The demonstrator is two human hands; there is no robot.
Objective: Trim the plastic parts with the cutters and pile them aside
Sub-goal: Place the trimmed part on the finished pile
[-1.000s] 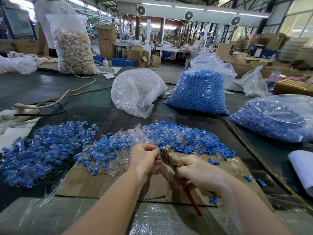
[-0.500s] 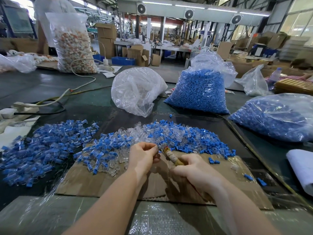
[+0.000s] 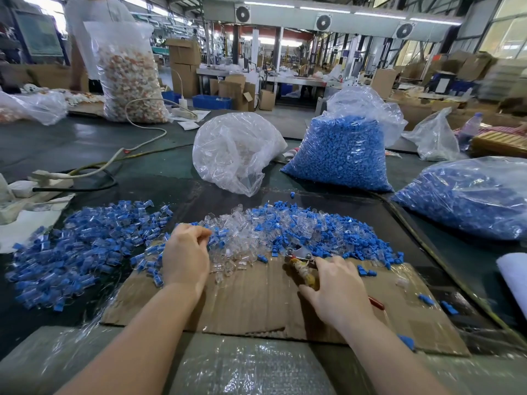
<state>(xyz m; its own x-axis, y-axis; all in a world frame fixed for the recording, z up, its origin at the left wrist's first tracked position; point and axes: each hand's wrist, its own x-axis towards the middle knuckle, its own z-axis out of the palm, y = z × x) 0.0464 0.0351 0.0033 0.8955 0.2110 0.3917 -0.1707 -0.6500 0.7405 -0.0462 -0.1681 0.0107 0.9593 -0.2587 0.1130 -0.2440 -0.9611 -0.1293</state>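
Bare cardboard (image 3: pixel 256 303) lies open between the 2 forearms. Ahead, the mixed heap of parts (image 3: pixel 285 229) blocks the way; 3 bags (image 3: pixel 236 152) stand behind it, apparently with narrow gaps between.

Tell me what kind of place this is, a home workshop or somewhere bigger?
Most likely a factory floor, on a hand-finishing line. Bulk clear bags of blue plastic parts stand on the work table, stacked cardboard cartons fill the hall behind, and industrial fans hang overhead.
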